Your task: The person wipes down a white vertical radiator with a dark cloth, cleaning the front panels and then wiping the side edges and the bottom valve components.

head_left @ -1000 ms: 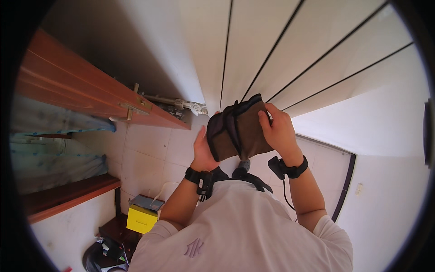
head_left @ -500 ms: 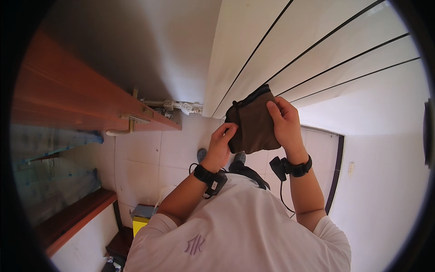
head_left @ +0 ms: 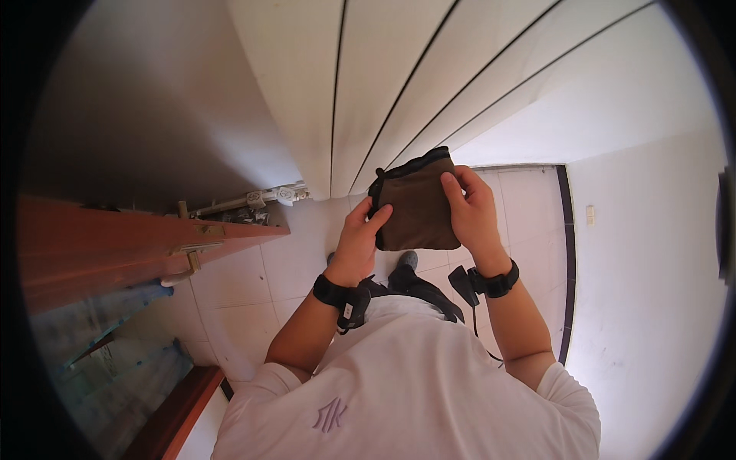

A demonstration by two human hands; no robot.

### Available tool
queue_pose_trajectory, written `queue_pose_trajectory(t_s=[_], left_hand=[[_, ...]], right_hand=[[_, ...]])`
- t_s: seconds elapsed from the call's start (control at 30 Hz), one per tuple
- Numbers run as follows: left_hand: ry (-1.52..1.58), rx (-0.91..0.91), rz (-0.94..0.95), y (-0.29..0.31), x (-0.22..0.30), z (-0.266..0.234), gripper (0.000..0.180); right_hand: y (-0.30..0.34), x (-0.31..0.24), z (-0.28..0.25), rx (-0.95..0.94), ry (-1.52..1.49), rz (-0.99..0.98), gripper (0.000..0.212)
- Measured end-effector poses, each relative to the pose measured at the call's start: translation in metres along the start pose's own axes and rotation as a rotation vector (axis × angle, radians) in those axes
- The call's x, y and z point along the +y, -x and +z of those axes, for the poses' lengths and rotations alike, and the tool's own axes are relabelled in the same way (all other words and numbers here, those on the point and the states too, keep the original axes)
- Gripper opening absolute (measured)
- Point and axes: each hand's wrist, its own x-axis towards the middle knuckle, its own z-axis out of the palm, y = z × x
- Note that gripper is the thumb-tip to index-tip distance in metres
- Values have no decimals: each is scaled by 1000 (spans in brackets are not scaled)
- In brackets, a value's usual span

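A brown fabric pouch (head_left: 418,201) with a dark upper edge is held up in front of me, over the floor. My left hand (head_left: 359,234) grips its left side, thumb lying on the near face. On the opposite side, my right hand (head_left: 473,211) pinches the right edge, the thumb on the front and the fingers behind. A small dark tab sticks up at the pouch's upper left corner. What the pouch contains, if anything, cannot be seen.
A reddish-brown door (head_left: 146,249) with a metal handle (head_left: 192,264) stands on the left. Ahead rises a pale radiator (head_left: 368,84) with dark gaps, its pipes (head_left: 257,199) low beside it. A white wall (head_left: 644,291) is at right, above a tiled floor (head_left: 295,234).
My view has turned, with the radiator and door shifting left in it. Both hands still hold the pouch, which now sits more level, and the left hand has a fuller grip.
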Motion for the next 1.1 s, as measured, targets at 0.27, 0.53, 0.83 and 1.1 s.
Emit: queue_pose_trajectory(t_s=[0.27, 0.53, 0.83, 1.1], left_hand=[[-1298, 167, 633, 5, 10, 34, 26], [-1541, 166, 667, 19, -9, 104, 24], [-1912, 413, 829, 16, -21, 142, 24], [-1084, 558, 394, 17, -40, 177, 18]], right_hand=[[19, 86, -15, -60, -395, 479, 26], [52, 162, -17, -329, -888, 457, 43], [59, 168, -24, -559, -1207, 570, 51], [61, 151, -36, -372, -1232, 361, 49]])
